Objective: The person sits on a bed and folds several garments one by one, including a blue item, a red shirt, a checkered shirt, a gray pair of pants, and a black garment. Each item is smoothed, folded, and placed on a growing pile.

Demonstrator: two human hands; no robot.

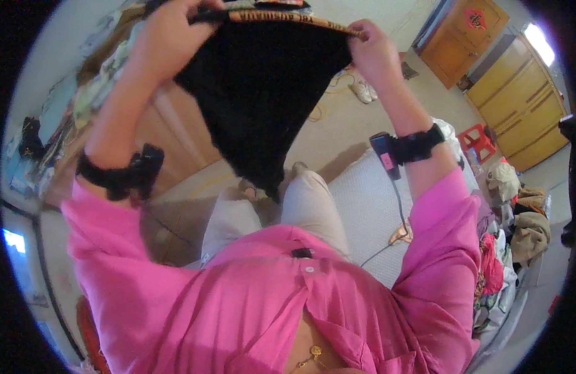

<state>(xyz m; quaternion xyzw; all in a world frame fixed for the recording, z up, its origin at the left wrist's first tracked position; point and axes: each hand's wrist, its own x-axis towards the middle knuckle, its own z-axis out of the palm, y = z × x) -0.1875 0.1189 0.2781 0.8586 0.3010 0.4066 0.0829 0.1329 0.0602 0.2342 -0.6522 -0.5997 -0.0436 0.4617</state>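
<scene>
A black cloth garment (269,84) hangs in front of me, stretched between my two hands. Its top edge is a tan elastic band (288,17) that bears dark lettering. At the upper left, my left hand (176,39) grips one end of the band. My right hand (374,53) pinches the other end at the upper right. The fabric narrows downward and ends in a point above my knees. Whether it is underwear, shorts or another garment, I cannot tell.
Heaped clothes (105,79) lie on a wooden surface at left. A quilted white bed (367,210) is beside my right leg, with piled clothes (493,266) farther right. White shoes (363,89), a red plastic stool (477,142) and a yellow wardrobe (517,103) stand beyond. A cable (395,205) trails from my right wrist.
</scene>
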